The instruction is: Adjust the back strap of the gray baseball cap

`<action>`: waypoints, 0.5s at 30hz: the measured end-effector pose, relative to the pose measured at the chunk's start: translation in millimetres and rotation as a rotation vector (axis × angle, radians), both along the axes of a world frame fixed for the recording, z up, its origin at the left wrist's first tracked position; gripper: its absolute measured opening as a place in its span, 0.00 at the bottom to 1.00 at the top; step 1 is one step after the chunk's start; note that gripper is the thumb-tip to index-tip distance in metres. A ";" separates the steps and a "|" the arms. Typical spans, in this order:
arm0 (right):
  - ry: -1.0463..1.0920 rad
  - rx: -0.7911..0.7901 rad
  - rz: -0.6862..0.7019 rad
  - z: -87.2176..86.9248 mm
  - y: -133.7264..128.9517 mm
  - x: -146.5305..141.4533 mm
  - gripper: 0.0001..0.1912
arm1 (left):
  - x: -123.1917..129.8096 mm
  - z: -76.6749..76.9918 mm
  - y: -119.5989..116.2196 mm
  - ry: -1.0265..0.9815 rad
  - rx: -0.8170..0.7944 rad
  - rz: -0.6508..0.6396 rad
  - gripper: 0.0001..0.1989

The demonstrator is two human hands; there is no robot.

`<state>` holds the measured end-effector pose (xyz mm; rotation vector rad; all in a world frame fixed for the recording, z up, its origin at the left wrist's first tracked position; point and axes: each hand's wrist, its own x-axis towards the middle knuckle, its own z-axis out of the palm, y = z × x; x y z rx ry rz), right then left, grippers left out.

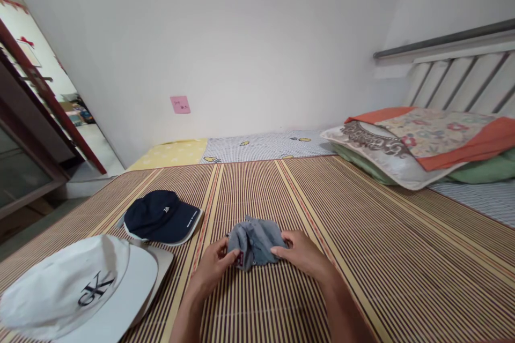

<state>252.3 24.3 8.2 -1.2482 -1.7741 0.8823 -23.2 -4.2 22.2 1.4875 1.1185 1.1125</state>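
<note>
"Where's the grey cloth [259, 241]?"
"On the striped mat [402, 278], between the left hand [216, 262] and the right hand [304, 255] — its long way runs side to side."
"Which is nearer?"
"Neither. Each has its fingers part curled, pinching one end."
"Anything in the way?"
"No — the dark blue cap [155, 215] and white cap [76, 284] sit off left."

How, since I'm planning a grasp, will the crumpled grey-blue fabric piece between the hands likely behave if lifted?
The crumpled grey-blue fabric piece will probably flop, given its loose folds. It looks thin and small, so likely light. Its slumped shape should hardly roll.
</note>
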 end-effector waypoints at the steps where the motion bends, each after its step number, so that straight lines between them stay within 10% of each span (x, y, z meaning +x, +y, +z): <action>1: -0.044 0.001 -0.018 -0.8 -0.4 -0.6 0.17 | 0.6 -0.9 0.6 0.002 -0.007 0.008 0.11; 15: 0.085 0.125 -0.101 12.6 5.6 -20.1 0.01 | 18.5 1.0 1.6 -0.198 -0.063 0.096 0.12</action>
